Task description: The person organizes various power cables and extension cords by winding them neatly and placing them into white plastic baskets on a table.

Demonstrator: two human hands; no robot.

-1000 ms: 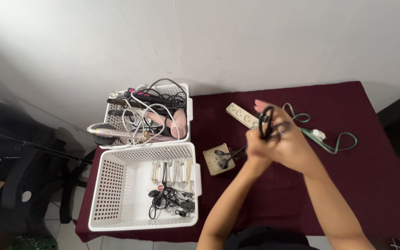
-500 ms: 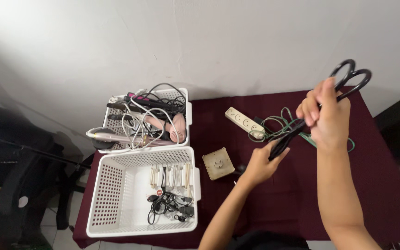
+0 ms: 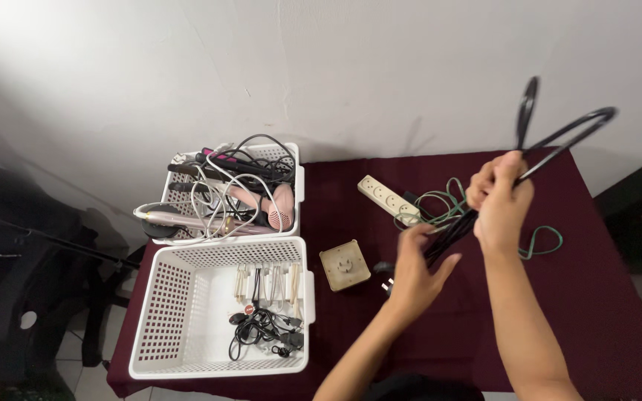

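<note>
My right hand is raised over the table, closed on a folded black cable whose loops stick up past my fingers. The strands of that cable run down to my left hand, which has its fingers around them lower down, just above the maroon tablecloth. A black plug of the cable lies by my left hand. Under my hands lie a white power strip and a green cable.
A square beige socket adapter lies left of my left hand. A white basket at the front holds small cables and beige pieces. Behind it a second basket is full of hair tools and cords. A dark chair stands left.
My right hand lifted the black cable up and to the right, away from my left hand. My left hand slid down along the strands. The loops now stand higher.
</note>
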